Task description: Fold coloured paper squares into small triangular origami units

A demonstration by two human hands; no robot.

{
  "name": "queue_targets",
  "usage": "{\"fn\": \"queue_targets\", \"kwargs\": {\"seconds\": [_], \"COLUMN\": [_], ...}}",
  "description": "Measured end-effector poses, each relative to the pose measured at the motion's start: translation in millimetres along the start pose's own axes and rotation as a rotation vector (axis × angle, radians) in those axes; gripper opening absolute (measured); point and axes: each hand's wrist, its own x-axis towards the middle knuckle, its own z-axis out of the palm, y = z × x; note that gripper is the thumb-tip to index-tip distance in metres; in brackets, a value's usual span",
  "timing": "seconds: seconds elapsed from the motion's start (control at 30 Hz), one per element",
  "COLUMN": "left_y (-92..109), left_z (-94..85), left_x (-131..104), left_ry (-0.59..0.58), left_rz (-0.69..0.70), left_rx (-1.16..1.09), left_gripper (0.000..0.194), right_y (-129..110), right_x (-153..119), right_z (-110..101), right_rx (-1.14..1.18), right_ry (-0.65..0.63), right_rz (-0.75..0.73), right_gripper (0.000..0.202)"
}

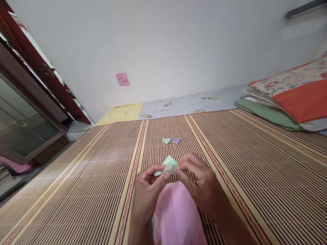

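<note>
A small sheet of light green paper (169, 164), folded with a pointed top, is held up between both hands over the mat. My left hand (150, 185) pinches its lower left side between thumb and index finger. On the right side, my right hand (198, 173) grips it with thumb and fingertips. Just beyond the hands, a folded green paper piece (167, 140) and a folded purple paper piece (176, 140) lie side by side on the mat. Pink paper or cloth (177, 214) with creases lies below the hands, partly hidden by the wrists.
A striped bamboo-like mat (97, 190) covers the bed. At the right back, folded bedding (288, 102) is piled up. Yellow cloth (120, 114) and checked cloth (176, 104) run along the wall. A pink note (122, 79) is stuck on the wall. A glass-panelled cabinet (25, 119) stands left.
</note>
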Motion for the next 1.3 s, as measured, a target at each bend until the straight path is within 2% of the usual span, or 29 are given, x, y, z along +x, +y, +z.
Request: {"fn": "queue_targets", "kwargs": {"seconds": [0.17,0.33,0.47,0.63,0.8,1.07,1.3], "left_y": [0.6,1.4,1.6,0.7,1.5,-1.7,-0.3], "left_z": [9.4,14.0,16.4,19.7,24.4,27.9,28.0], "left_x": [-0.2,-2.0,-1.7,-1.7,-3.2,-4.8,-4.7], "left_ry": [0.112,0.133,0.14,0.133,0.185,0.242,0.212], "left_rz": [0.024,-0.005,-0.024,-0.032,0.004,-0.004,0.007], "left_rx": [0.067,0.141,0.126,0.1,0.101,0.122,0.089], "left_gripper": [0.012,0.013,0.018,0.019,0.022,0.029,0.025], "right_y": [0.3,0.5,1.5,3.1,0.1,-6.1,-8.3], "right_x": [-0.4,0.4,0.8,1.9,1.6,-1.0,-2.6], "right_z": [3.6,1.3,-2.9,-3.4,1.0,4.4,4.1], "right_rx": [0.034,0.045,0.117,0.203,0.238,0.202,0.15], "right_ry": [0.02,0.025,0.023,0.052,0.078,0.151,0.172], "right_rz": [0.091,0.121,0.163,0.221,0.302,0.29,0.268], "right_gripper": [0.022,0.021,0.015,0.019,0.019,0.02,0.021]}}
